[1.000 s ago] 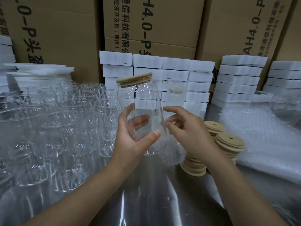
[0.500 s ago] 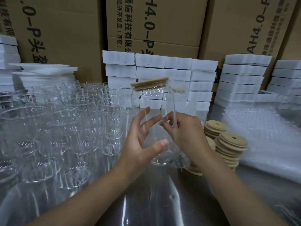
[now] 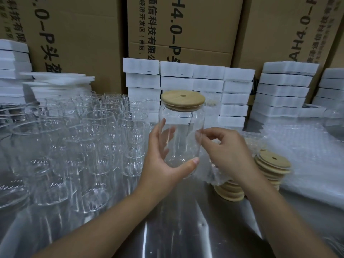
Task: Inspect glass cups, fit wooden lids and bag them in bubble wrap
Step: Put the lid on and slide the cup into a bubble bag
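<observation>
The left hand (image 3: 160, 164) grips the cup (image 3: 183, 131) near its base, thumb in front, fingers spread behind. The right hand (image 3: 225, 149), fingers curled, pinches the edge of a bubble bag (image 3: 216, 175) beside the cup's right wall. The cup is held above the table (image 3: 186, 229), long axis vertical, mouth upward, with the lid (image 3: 183, 100) on top. Bare cups (image 3: 83, 136) stand to the left and lid stacks (image 3: 272, 164) to the right.

Your left hand (image 3: 163, 164) and right hand (image 3: 229, 155) were bare, forearms (image 3: 111, 220) uncovered to the frame's edge, thumbnail (image 3: 195, 161) trimmed short.
</observation>
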